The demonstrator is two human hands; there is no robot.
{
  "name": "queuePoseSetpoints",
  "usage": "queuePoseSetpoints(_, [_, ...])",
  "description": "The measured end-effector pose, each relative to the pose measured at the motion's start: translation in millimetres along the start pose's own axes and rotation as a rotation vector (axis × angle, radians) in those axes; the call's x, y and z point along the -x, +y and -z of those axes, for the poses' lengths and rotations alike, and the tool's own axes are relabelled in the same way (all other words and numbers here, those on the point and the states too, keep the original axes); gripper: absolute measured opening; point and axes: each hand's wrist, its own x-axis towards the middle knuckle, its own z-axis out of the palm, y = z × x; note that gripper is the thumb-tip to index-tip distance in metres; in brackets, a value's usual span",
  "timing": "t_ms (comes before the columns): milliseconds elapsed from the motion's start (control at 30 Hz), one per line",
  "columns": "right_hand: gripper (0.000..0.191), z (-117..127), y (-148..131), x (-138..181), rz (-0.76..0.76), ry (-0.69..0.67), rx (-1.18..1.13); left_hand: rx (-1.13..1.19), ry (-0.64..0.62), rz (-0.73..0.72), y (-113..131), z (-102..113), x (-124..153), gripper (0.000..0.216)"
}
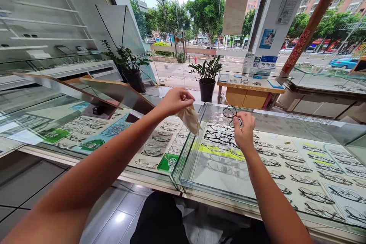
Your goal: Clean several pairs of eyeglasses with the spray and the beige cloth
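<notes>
My left hand (pixel 175 101) is raised over a glass display counter (pixel 217 183) and pinches a beige cleaning cloth (pixel 190 119) that hangs down from its fingers. My right hand (pixel 244 129) is closed on a pair of dark-framed glasses (pixel 230 112), held by the frame a little above the counter top. The two hands are about a hand's width apart. Under the glass lie rows of several spectacle frames (pixel 303 167) on white trays.
A second glass counter (pixel 68 133) runs off to the left with tilted glass panels above it. Two potted plants (pixel 207 76) stand on the floor ahead. A wooden table (pixel 251 93) and shop windows lie beyond. White wall shelves (pixel 42 26) are at the far left.
</notes>
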Motion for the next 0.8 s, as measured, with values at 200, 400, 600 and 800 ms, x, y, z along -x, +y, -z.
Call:
queuePoseSetpoints(200, [0.022, 2, -2, 0, -0.007, 0.018, -0.002, 0.275, -0.112, 0.261, -38, 32, 19, 0.046])
queuePoseSetpoints(400, [0.022, 1, -4, 2, 0.004, 0.000, 0.003, -0.311, -0.441, 0.460, -120, 25, 42, 0.034])
queuePoseSetpoints(600, [0.023, -1, -4, 4, 0.046, -0.068, 0.062, -0.308, -0.130, 0.156, -83, 6, 46, 0.038])
queuePoseSetpoints(800, [0.018, 21, -26, -21, 0.133, -0.220, 0.176, -0.148, 0.159, -0.461, 18, -24, 43, 0.055])
